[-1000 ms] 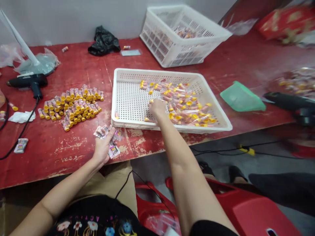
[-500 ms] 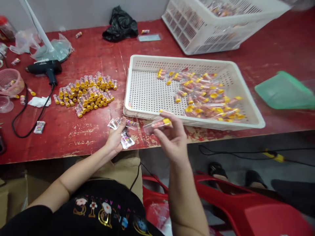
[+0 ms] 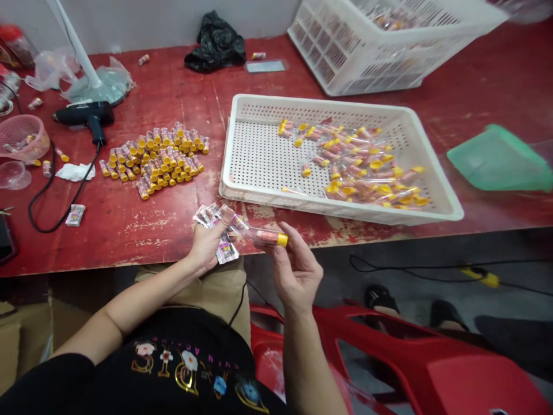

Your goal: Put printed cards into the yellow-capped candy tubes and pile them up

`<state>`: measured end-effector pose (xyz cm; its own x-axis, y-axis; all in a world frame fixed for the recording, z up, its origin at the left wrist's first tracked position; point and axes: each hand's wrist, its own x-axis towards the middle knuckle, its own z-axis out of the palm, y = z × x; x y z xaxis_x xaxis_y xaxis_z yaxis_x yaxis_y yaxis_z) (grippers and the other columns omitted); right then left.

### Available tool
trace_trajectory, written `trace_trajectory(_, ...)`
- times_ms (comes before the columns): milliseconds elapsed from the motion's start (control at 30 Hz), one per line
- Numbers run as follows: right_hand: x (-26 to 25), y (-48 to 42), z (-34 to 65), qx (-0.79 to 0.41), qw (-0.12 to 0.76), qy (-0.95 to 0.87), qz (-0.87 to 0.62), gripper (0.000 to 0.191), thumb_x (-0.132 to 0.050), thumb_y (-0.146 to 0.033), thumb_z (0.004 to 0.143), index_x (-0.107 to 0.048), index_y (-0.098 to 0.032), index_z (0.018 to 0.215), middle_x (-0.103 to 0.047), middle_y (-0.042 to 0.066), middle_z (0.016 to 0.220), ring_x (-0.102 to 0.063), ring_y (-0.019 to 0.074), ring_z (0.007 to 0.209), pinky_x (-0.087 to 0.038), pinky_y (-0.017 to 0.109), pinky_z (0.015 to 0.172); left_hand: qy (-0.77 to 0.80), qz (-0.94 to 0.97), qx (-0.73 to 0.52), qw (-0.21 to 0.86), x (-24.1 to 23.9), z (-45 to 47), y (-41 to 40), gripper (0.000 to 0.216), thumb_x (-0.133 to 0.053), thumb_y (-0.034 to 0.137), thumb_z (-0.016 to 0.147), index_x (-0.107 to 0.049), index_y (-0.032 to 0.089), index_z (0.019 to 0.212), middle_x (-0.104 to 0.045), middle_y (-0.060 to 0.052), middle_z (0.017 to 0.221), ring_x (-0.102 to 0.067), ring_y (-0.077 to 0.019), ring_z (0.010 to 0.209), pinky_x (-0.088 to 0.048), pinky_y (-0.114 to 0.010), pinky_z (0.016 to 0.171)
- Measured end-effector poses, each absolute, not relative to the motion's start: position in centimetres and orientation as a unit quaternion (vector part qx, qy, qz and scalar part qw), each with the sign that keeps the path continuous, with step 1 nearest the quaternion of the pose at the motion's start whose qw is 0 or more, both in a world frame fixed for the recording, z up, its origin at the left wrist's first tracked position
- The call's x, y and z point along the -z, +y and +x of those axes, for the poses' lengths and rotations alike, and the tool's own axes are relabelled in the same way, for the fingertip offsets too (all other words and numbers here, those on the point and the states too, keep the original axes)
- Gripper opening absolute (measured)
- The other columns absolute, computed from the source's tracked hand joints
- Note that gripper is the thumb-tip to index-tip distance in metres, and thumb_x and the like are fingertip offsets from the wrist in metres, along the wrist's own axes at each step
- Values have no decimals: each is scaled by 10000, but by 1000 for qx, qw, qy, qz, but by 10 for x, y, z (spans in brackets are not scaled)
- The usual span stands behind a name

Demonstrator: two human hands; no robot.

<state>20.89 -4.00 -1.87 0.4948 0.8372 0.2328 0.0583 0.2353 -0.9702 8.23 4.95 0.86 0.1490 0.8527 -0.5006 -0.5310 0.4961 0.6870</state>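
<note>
My left hand (image 3: 208, 242) is closed on a fan of small printed stickers (image 3: 216, 222) at the table's front edge. My right hand (image 3: 294, 271) pinches a clear tube with a yellow cap (image 3: 268, 236), its open end toward the stickers. A flat white perforated tray (image 3: 259, 167) just beyond holds many more yellow-capped tubes (image 3: 363, 170) on its right side. A pile of finished labelled tubes (image 3: 158, 158) lies on the red table (image 3: 142, 230) to the tray's left.
A black heat gun (image 3: 84, 115) with its cord lies far left beside a pink basket (image 3: 21, 135). A tall white crate (image 3: 389, 43) stands at the back right. A green scoop (image 3: 496, 161) lies right. A black bag (image 3: 218, 43) rests at the back. Red plastic stools (image 3: 410, 363) stand below.
My right hand left the tray with one tube and brought it down and left to the stickers in my left hand. The camera view shifted left.
</note>
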Motion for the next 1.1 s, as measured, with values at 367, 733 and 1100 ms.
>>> trace_trajectory(367, 23, -41, 220, -314, 697, -361, -535, 360, -776, -413, 828, -765, -262, 1155, -801, 79, 994, -783, 224, 792, -689, 388, 746, 453, 175, -466, 740, -7, 79, 52, 666, -989, 502, 390, -609, 160, 816, -665, 31, 704, -599, -94, 505, -497, -217, 452)
trace_trajectory(733, 27, -56, 212, -284, 653, -411, -569, 275, -674, -299, 912, -766, -267, 1169, -764, 89, 1166, -743, 261, 1071, -650, 460, 925, 451, 185, -428, 761, -15, 77, 46, 574, -973, 472, 491, -611, 167, 816, -689, 14, 706, -614, -106, 488, -531, -232, 461)
trace_trajectory(1100, 23, -39, 189, -175, 641, -493, -562, 340, -652, -206, 911, -742, -335, 1213, -748, 62, 1195, -718, 236, 1115, -603, 460, 985, 413, 253, -423, 766, -10, 81, 35, 596, -964, 522, 457, -663, 165, 828, -745, -41, 776, -704, -183, 617, -588, -279, 541)
